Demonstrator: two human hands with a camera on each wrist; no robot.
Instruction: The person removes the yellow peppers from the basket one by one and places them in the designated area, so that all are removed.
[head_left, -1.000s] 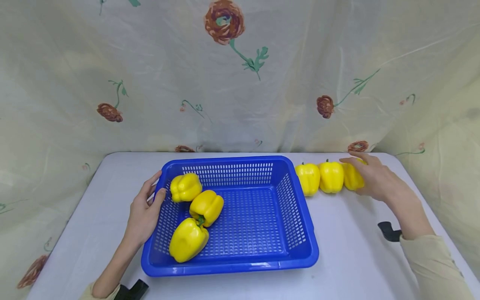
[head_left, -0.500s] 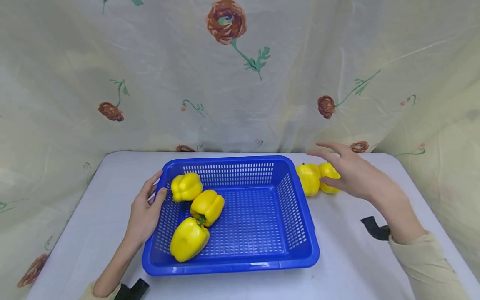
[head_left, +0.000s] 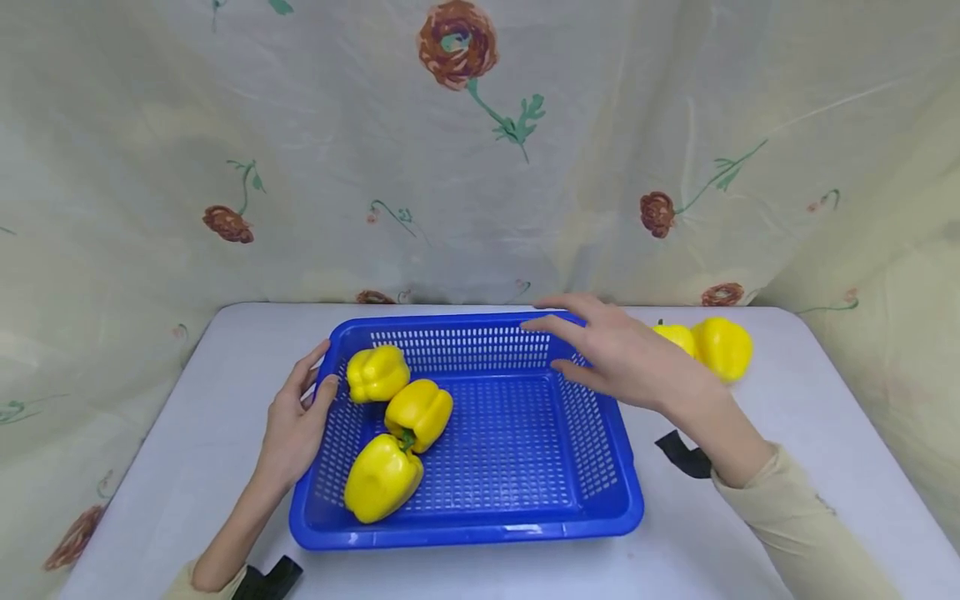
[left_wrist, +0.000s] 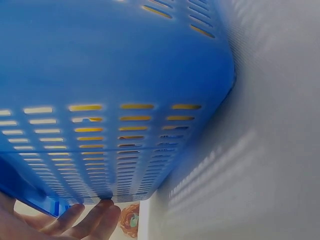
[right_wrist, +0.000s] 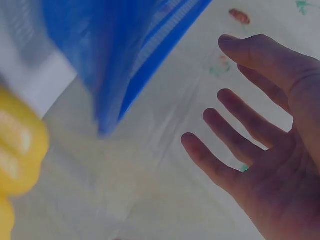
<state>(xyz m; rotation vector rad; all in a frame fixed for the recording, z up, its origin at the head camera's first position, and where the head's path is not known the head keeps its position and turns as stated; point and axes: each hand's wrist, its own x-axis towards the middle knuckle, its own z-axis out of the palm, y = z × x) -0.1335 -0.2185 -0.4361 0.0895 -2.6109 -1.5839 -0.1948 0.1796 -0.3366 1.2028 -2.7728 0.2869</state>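
Observation:
A blue perforated plastic basket (head_left: 465, 534) sits on the table. Along its left side lie three yellow bell peppers, one at the back (head_left: 378, 373), another in the middle (head_left: 418, 415) and the last in front (head_left: 383, 477). My left hand (head_left: 294, 429) holds the basket's left rim, thumb on top; its fingers (left_wrist: 102, 220) show against the outer wall in the left wrist view. Fingers spread and holding nothing, my right hand (head_left: 618, 354) is over the basket's back right corner, which it partly hides. The right wrist view shows its bare palm (right_wrist: 280, 190).
Right of the basket, behind my right forearm, two more yellow bell peppers, one partly covered (head_left: 677, 337) and one in full view (head_left: 723, 348), rest on the white table (head_left: 780, 400). A flowered curtain (head_left: 337, 150) hangs behind the table.
My right hand has left the rightmost pepper in the row and moved left to the basket's corner, carrying nothing. The left hand keeps its hold on the rim.

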